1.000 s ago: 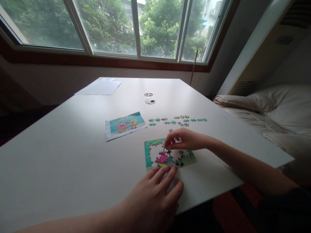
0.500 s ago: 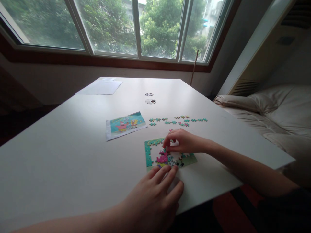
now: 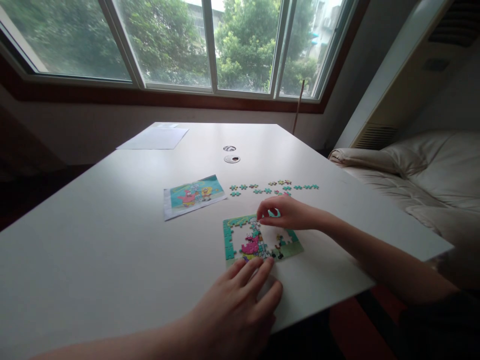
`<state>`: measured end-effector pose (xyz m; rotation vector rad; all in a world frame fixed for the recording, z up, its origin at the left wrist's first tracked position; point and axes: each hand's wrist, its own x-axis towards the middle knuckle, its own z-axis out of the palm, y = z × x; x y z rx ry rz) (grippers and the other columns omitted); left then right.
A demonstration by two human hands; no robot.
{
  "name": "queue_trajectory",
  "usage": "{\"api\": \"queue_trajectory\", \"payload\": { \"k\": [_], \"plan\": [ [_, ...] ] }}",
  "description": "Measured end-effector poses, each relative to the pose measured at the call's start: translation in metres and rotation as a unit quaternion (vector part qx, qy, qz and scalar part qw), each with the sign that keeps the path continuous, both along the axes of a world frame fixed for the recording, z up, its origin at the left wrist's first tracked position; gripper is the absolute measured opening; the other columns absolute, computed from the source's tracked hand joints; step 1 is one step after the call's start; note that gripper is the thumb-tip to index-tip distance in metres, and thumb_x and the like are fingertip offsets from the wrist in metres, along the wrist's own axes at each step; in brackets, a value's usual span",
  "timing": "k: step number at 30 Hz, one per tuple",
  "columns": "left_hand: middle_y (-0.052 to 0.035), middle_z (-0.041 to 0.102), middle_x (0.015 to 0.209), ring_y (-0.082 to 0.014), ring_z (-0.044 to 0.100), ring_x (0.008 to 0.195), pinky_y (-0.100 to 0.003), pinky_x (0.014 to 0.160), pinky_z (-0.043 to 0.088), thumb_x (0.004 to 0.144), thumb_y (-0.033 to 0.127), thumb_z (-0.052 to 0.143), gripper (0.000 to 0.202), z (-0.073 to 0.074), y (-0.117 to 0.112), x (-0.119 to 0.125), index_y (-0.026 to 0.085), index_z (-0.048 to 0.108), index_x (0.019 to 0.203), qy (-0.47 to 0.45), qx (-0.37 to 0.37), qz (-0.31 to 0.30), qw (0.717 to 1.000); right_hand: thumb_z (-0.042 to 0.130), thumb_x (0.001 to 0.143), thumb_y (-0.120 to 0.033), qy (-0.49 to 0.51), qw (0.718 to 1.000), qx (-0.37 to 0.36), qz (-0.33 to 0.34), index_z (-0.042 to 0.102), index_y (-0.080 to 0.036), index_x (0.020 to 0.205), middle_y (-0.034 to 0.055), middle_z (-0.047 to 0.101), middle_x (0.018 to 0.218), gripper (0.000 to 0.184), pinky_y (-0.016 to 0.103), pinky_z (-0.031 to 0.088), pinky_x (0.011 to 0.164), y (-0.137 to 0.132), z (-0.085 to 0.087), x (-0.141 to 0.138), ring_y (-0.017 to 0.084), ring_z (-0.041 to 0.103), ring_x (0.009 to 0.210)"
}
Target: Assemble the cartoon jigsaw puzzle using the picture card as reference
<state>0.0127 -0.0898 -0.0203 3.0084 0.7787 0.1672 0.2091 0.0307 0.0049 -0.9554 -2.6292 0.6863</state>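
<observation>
A partly built cartoon jigsaw puzzle (image 3: 240,240) with a teal border lies on the white table (image 3: 112,240). My left hand (image 3: 240,300) rests flat just in front of the puzzle, fingers stretched out, fingertips at its near edge. My right hand (image 3: 285,212) hovers over the puzzle's far edge, thumb and forefinger pinched together; whether a piece is between them I cannot make out. Several loose puzzle pieces (image 3: 275,188) lie in a row beyond my right hand.
A printed reference picture (image 3: 193,195) lies left of the loose pieces. A sheet of paper (image 3: 153,137) lies at the far left and two round cable ports (image 3: 231,158) further back. A cream sofa (image 3: 423,175) stands right of the table, windows behind.
My right hand has lifted from the middle of the puzzle and moved back toward its far edge. My left hand has stayed in place.
</observation>
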Motion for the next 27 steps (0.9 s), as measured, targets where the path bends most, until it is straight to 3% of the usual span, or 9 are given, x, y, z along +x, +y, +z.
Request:
{"api": "queue_trajectory", "payload": {
  "k": [14,21,27],
  "plan": [
    [-0.0165,0.042,0.138,-0.0352,0.039,0.126,-0.048,0.099,0.036,0.087,0.034,0.049,0.033,-0.001,0.0,0.0,0.017,0.05,0.116,-0.01,-0.014,0.041,0.999,0.062,0.078,-0.024,-0.008,0.999,0.008,-0.036,0.066,-0.016,0.084,0.0001,0.062,0.071,0.012,0.02,0.035,0.058,-0.002,-0.019,-0.009,0.009,0.05,0.061],
    [-0.0172,0.04,0.139,-0.0361,0.036,0.127,-0.051,0.101,0.035,0.087,0.034,0.048,0.035,0.0,0.0,-0.001,0.018,0.048,0.119,-0.001,-0.028,0.042,0.999,0.064,0.078,-0.028,0.025,0.997,0.079,0.002,0.068,-0.018,0.079,0.0047,0.063,0.09,0.011,0.025,0.042,0.074,-0.001,-0.02,-0.006,0.013,0.057,0.08],
    [-0.0167,0.038,0.14,-0.036,0.035,0.128,-0.051,0.1,0.036,0.089,0.034,0.044,0.035,0.001,0.001,-0.001,0.019,0.047,0.12,0.004,-0.044,0.043,0.998,0.065,0.078,-0.028,0.018,0.995,0.098,0.022,0.068,-0.018,0.075,0.004,0.067,0.082,0.011,0.027,0.042,0.078,0.0,-0.018,-0.006,0.015,0.058,0.08]
  ]
}}
